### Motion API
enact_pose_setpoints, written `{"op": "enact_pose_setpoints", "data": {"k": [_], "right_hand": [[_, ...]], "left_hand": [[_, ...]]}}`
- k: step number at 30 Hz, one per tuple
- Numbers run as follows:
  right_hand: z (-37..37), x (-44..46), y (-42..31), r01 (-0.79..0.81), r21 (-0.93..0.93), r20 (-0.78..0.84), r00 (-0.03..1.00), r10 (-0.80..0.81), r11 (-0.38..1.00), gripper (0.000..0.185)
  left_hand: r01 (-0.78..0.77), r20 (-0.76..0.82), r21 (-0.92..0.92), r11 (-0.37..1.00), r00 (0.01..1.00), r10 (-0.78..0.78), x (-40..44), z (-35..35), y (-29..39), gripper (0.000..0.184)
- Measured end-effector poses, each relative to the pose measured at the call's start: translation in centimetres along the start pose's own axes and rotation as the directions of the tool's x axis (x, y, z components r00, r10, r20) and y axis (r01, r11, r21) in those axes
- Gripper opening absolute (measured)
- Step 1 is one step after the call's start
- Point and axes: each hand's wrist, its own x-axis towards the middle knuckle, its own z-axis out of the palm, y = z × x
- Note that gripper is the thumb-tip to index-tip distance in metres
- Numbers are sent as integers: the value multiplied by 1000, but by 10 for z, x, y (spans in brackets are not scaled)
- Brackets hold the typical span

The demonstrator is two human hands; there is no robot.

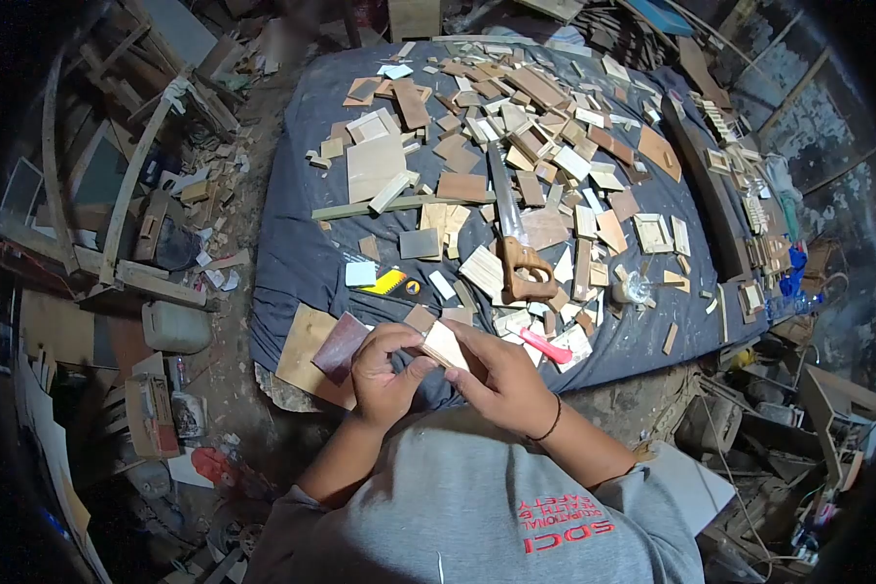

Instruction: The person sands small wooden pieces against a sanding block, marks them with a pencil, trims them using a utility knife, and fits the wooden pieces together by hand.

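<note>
Close to my chest, at the near edge of the cloth-covered table [292, 243], my two hands meet on a small stack of light wood pieces [445, 345]. My left hand [387, 375] pinches its left side with thumb and fingers. On the right side, my right hand [501, 375] grips it between thumb and fingers. A brown wood piece [419, 318] shows just above my left fingertips. Beyond my hands lies a handsaw [528, 273] with a wooden handle. A pink-red tool [547, 345] rests to the right of my right hand.
Wood offcuts [375, 167] cover much of the table. A yellow and black packet [391, 282] lies left of the saw. Near it is a clear jar [633, 290]. Wooden frames [136, 185] stand at the left, and a dark beam [701, 185] runs along the right.
</note>
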Motion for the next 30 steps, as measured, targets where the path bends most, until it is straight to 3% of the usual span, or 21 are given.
{"op": "enact_pose_setpoints", "data": {"k": [3,6,11,13,17,23,25,30], "right_hand": [[2,-2,12,79,59,-63,995,-75,995,50],[1,-3,16,55,36,-113,992,-50,998,41],[-14,1,5,78,-72,-43,996,-82,994,28],[-16,2,5,76,-74,-42,996,-79,994,25],[-9,6,16,84,-36,-57,995,-86,996,24],[-4,12,20,51,-5,-49,997,-51,999,20],[-3,14,25,39,2,-44,998,-39,999,19],[5,17,39,43,19,-96,995,-41,999,16]], "left_hand": [[64,10,-66,996,998,-63,2,1,2,32],[107,29,-112,988,994,-104,3,2,1,32],[203,0,-193,960,978,-207,16,11,8,30],[153,81,-53,987,986,-149,19,8,5,28],[208,66,-47,977,977,-204,18,9,3,28],[117,36,64,991,992,-119,25,10,5,30],[204,19,58,977,978,-205,22,10,-1,30],[214,31,148,966,975,-220,29,13,-3,29]]}}
